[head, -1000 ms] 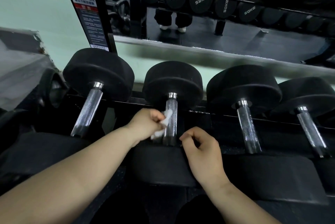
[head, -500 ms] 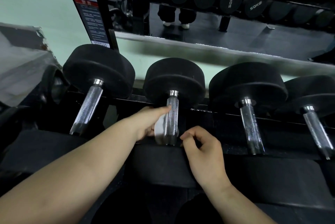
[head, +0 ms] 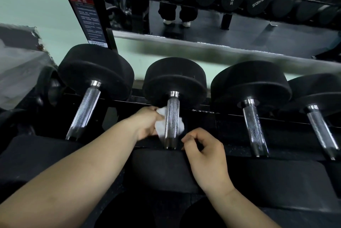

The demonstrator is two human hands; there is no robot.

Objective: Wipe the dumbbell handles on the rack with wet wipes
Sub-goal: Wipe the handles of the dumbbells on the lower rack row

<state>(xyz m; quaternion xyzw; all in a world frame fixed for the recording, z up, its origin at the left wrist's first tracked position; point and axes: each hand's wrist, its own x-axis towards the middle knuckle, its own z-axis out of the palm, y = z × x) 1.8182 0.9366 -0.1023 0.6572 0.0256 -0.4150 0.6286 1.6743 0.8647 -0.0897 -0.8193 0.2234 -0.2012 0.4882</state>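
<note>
**Wipe wrapped on the second handle**

Head view: the left hand (head: 147, 123) clamps a white wipe (head: 160, 126) against the second dumbbell's handle (head: 172, 122) (the wipe shows on both sides). The right hand (head: 204, 152) rests nearby, fingers loosely curled, empty, on the rack (head: 230, 115).

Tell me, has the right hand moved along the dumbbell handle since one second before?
No. The right hand stays curled beside the near end of the second handle, as before; only the left hand shifts the wet wipe.
</note>
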